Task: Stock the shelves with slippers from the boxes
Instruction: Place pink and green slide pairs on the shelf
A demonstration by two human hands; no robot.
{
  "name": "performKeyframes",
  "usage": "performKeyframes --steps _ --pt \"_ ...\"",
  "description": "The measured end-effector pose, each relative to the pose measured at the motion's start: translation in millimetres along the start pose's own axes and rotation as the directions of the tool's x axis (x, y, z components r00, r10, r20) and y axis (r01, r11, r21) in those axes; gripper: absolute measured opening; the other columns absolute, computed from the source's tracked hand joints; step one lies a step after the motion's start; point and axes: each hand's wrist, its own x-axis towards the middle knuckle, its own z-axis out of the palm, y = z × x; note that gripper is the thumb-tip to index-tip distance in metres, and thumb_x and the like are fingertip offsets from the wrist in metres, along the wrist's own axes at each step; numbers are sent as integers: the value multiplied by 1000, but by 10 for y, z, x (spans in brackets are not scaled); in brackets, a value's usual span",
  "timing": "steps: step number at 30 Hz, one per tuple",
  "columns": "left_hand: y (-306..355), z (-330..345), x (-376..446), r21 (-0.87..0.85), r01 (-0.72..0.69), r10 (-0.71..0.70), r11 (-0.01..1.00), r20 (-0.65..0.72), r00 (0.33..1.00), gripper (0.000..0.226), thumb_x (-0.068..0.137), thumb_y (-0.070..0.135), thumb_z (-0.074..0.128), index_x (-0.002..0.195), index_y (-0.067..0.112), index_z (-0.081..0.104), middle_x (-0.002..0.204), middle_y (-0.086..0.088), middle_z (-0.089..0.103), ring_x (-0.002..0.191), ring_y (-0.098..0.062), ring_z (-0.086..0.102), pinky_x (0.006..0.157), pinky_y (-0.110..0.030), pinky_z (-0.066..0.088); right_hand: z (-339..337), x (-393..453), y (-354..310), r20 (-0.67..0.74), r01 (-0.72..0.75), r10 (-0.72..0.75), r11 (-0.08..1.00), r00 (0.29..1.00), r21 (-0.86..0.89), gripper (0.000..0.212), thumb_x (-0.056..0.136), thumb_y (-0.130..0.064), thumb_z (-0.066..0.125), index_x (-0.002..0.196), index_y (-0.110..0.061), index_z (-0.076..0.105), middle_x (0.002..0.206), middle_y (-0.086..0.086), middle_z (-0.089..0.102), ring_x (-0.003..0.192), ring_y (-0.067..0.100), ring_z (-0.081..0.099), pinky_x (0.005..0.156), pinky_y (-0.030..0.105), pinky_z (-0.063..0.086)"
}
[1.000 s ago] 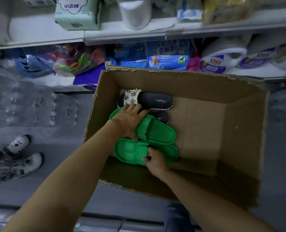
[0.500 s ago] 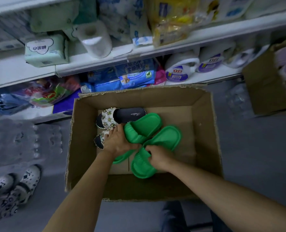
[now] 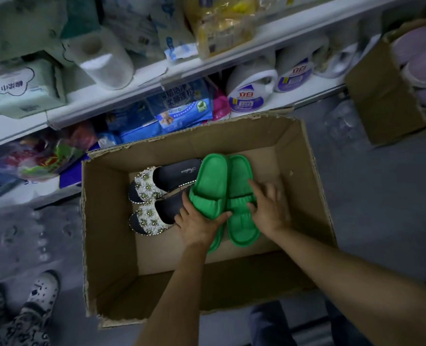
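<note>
- Slippers first: I see two green slippers (image 3: pixel 228 193) lying side by side inside the open cardboard box (image 3: pixel 107 245), toes pointing toward the shelves, their long edges touching.
- My left hand (image 3: pixel 198 222) grasps the left green slipper at its strap end; the thumb curls over the strap from the right and the fingers wrap the outer edge.
- My right hand (image 3: pixel 269 208) lies on the right green slipper with fingers spread and mostly straight, the thumb touching the ridged strap. It presses rather than clenches; the hand is slightly blurred, so I cannot tell more about the fingers.
- Just left of the green pair, in the same box, sit two black slippers with beaded white straps (image 3: pixel 154 201), one behind the other, the nearer one touching my left hand's fingers.
- The box stands on a grey floor, its far wall up against the lower shelf (image 3: pixel 306 96).
- That shelf holds white detergent jugs (image 3: pixel 250 91) and blue packets (image 3: pixel 182 106); the shelf above carries a paper roll (image 3: pixel 104 61) and a pale green tissue pack (image 3: pixel 22 88).
- At far right, a second carton (image 3: pixel 381 96) shows pale purple slippers (image 3: pixel 424 58) inside.
- Bottom left, someone's patterned shoes (image 3: pixel 42 290) stand on the floor.
</note>
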Motion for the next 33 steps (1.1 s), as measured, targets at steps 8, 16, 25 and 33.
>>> performKeyframes --steps 8,16,25,33 --pt "-313 -18 94 -338 -8 60 941 144 988 132 46 67 91 152 39 20 146 -3 46 133 -26 48 107 -52 44 702 43 257 232 -409 341 678 911 611 120 31 -90 71 138 -59 25 128 -1 57 115 25 57 96 47 50" --pt "-238 -231 -136 -779 91 139 621 223 965 88 71 18 87 144 35 41 128 8 66 116 -17 65 94 -43 56 -38 -211 -161 199 -257 243 237 949 937 85 70 -3 84 139 -33 46 110 -10 67 94 5 65 71 21 55" --pt "217 -720 -848 -897 -44 191 439 46 980 82 75 18 82 142 45 44 141 2 58 124 -25 60 104 -54 48 -993 -796 -126 25 -43 70 268 997 962 85 71 -11 85 142 -35 46 122 -7 66 106 8 66 91 35 55" --pt "1736 -1256 -1456 -867 -405 397 291 -276 875 87 78 12 74 149 43 34 146 13 52 124 -14 60 98 -36 53 -2627 -942 20 -371 364 12 164 929 917 72 72 -5 81 136 -25 55 125 -9 66 114 10 63 96 34 52"
